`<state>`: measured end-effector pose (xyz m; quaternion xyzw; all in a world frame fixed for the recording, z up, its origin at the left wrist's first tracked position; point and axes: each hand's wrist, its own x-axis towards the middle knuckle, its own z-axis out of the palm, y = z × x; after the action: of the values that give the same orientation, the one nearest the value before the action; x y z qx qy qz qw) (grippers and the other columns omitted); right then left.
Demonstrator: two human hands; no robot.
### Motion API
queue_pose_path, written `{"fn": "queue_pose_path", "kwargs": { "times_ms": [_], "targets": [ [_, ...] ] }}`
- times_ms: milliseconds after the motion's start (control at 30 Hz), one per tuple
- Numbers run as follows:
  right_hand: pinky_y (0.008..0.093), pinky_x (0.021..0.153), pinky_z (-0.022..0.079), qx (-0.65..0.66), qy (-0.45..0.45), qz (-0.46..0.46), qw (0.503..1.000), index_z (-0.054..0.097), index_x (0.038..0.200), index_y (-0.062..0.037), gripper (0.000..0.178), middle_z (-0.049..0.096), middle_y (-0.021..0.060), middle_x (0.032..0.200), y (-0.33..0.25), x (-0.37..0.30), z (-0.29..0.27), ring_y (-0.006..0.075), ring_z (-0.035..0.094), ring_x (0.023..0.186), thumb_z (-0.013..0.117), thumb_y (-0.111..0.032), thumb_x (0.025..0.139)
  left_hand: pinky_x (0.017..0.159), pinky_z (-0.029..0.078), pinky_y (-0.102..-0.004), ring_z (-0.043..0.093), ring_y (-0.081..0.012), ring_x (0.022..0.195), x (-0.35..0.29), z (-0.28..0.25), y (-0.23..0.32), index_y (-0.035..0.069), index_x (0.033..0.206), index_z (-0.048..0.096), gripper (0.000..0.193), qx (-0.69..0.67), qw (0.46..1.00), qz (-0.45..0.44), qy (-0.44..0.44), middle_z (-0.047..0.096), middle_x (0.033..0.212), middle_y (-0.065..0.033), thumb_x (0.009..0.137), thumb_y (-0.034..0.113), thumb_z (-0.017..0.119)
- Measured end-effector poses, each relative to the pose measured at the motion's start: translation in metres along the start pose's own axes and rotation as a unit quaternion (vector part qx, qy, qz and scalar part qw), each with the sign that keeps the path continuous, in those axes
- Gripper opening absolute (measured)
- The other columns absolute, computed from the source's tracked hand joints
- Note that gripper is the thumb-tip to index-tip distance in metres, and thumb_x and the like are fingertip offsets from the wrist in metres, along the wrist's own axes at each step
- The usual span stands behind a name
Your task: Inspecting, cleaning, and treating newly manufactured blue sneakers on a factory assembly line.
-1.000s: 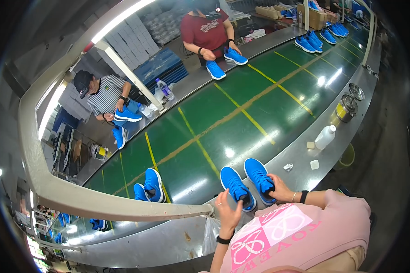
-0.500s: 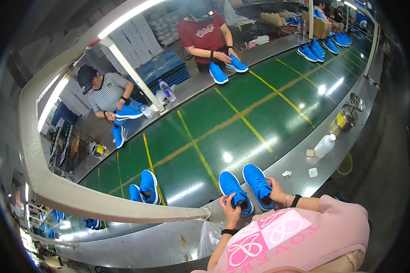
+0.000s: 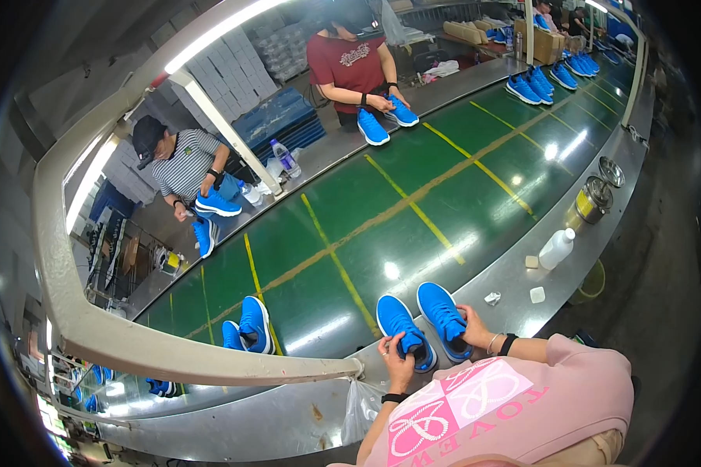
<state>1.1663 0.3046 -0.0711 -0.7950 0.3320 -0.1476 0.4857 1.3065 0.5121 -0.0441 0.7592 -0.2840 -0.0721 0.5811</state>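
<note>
Two blue sneakers with white soles stand side by side in front of me, toes pointing away, at the metal edge of the conveyor. My left hand [image 3: 398,363] grips the left sneaker [image 3: 399,317] by its collar, fingers bent into the opening. On the right sneaker [image 3: 441,307], my right hand [image 3: 475,328] holds the collar from the right side, its fingertips partly hidden inside. Both shoes rest upright. Further left on the belt sits another pair of blue sneakers [image 3: 255,323], partly behind a pale curved bar.
The green conveyor belt [image 3: 350,272] runs past the metal ledge [image 3: 522,292]. On the ledge are a white bottle [image 3: 556,249], a metal pot [image 3: 593,201] and small pale blocks. A curved bar [image 3: 210,358] crosses at left. Across the belt, two people handle blue sneakers.
My hands and both sneakers have hardly moved. Across the belt, the person in stripes has lowered and turned a sneaker, one hand now away from it.
</note>
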Motion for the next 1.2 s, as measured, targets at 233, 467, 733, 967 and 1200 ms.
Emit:
{"fn": "queue_pose_path", "kwargs": {
  "times_ms": [233, 467, 733, 967, 1200],
  "targets": [
    [0.0395, 0.087, 0.047, -0.010, 0.000, -0.013, 1.000, 0.042, 0.134, -0.0081, 0.084, 0.057, 0.0179, 0.106, 0.000, 0.003, 0.001, 0.0312, 0.057, 0.096, 0.086, -0.031, 0.067, 0.099, 0.039, -0.0357, 0.042, -0.0304, 0.117, 0.003, 0.000, -0.005, 0.015, 0.119, 0.060, 0.059, -0.009, 1.000, -0.005, -0.012, 0.035, 0.124, -0.0142, 0.064, -0.005, 0.059],
    [0.0399, 0.087, 0.047, -0.001, 0.007, -0.014, 1.000, 0.042, 0.133, -0.0088, 0.080, 0.055, 0.0185, 0.107, 0.009, 0.005, 0.002, 0.0316, 0.057, 0.095, 0.085, -0.027, 0.068, 0.093, 0.043, -0.0359, 0.046, -0.0279, 0.112, 0.005, 0.001, -0.007, 0.013, 0.137, 0.045, 0.077, 0.021, 0.998, -0.053, -0.017, 0.036, 0.126, -0.0152, 0.071, 0.017, 0.083],
    [0.0402, 0.086, 0.047, -0.021, 0.004, -0.021, 1.000, 0.043, 0.132, -0.0071, 0.076, 0.056, 0.0179, 0.103, 0.008, -0.001, 0.003, 0.0316, 0.056, 0.094, 0.083, -0.026, 0.070, 0.092, 0.044, -0.0376, 0.048, -0.0271, 0.104, -0.001, 0.007, -0.035, 0.012, 0.144, 0.034, 0.096, 0.035, 0.992, -0.119, -0.006, 0.038, 0.120, -0.0162, 0.065, 0.019, 0.089],
    [0.0402, 0.087, 0.047, -0.023, 0.003, -0.015, 1.000, 0.042, 0.133, -0.0062, 0.077, 0.055, 0.0188, 0.107, 0.011, -0.001, -0.001, 0.0323, 0.056, 0.096, 0.083, -0.023, 0.069, 0.083, 0.045, -0.0340, 0.047, -0.0241, 0.093, 0.005, 0.007, -0.029, 0.012, 0.142, 0.035, 0.095, 0.020, 0.993, -0.112, -0.027, 0.039, 0.117, -0.0145, 0.063, 0.016, 0.087],
    [0.0402, 0.087, 0.047, -0.007, 0.002, -0.012, 1.000, 0.041, 0.134, -0.0068, 0.078, 0.056, 0.0176, 0.105, 0.002, 0.004, -0.001, 0.0318, 0.056, 0.096, 0.082, -0.022, 0.070, 0.079, 0.043, -0.0327, 0.045, -0.0221, 0.086, 0.005, 0.009, -0.040, 0.013, 0.143, 0.035, 0.095, 0.048, 0.991, -0.123, -0.021, 0.040, 0.110, -0.0117, 0.062, 0.010, 0.084]
  ]
}}
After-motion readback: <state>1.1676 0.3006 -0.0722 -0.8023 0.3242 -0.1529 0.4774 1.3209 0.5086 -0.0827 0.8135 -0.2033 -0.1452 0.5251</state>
